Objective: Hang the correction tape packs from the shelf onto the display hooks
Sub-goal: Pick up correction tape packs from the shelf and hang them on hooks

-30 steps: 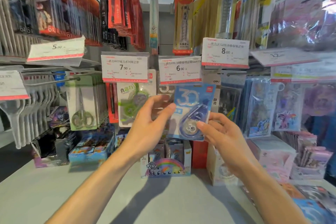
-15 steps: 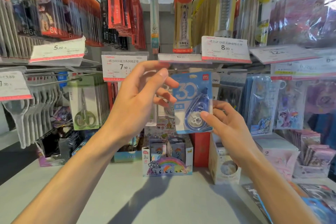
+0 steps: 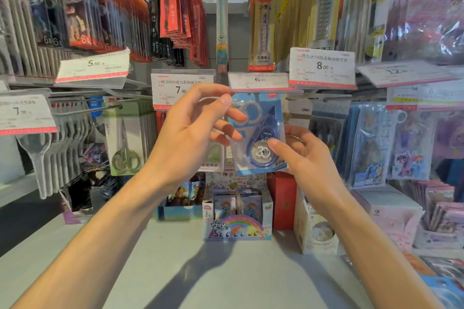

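A blue correction tape pack [image 3: 261,114] is held upright just under the flipped-up 6.00 price tag [image 3: 258,80]. My right hand [image 3: 301,155] pinches its lower right corner, thumb on the front. My left hand [image 3: 190,133] is raised at the pack's upper left, fingers spread; two fingertips lie on the pack's left edge and the index finger reaches up to the tag. The hook behind the tag is hidden. Another pack [image 3: 213,155] hangs behind my left hand under the 7.90 tag [image 3: 182,89].
Scissors packs [image 3: 125,138] hang on hooks at the left, sticker packs [image 3: 371,143] at the right. On the grey shelf [image 3: 175,258] below stand a rainbow pony card box [image 3: 238,221], a red box [image 3: 282,198] and a white box [image 3: 316,228].
Both hands have risen with the blue pack from chest height to just under the 6.00 tag. The tag, hanging flat a second ago, is tipped up to horizontal.
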{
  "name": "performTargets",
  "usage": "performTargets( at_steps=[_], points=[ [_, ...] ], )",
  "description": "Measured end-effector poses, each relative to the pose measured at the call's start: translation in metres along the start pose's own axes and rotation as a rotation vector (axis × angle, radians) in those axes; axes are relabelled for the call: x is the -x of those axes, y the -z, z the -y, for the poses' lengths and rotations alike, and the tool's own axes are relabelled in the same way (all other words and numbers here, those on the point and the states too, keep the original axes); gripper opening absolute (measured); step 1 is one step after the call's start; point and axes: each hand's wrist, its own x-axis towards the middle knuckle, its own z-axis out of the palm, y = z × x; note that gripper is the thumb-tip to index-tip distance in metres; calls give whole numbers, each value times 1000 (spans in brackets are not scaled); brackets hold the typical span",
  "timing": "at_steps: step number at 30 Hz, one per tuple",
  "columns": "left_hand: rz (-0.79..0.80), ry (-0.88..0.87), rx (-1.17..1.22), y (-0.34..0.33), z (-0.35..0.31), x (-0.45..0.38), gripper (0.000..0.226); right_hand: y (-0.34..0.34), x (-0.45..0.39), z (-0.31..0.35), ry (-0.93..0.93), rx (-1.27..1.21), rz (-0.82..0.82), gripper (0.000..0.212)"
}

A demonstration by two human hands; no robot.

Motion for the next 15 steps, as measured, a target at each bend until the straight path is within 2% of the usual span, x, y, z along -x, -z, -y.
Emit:
performTargets(
  at_steps=[10, 15],
  points=[
    [21, -2, -19, 6, 4, 1, 18, -3, -3, -15, 7, 1, -47, 30],
    [-16, 21, -224, 28, 32, 15, 13, -14, -13, -27, 3, 107, -95, 29]
  ],
)
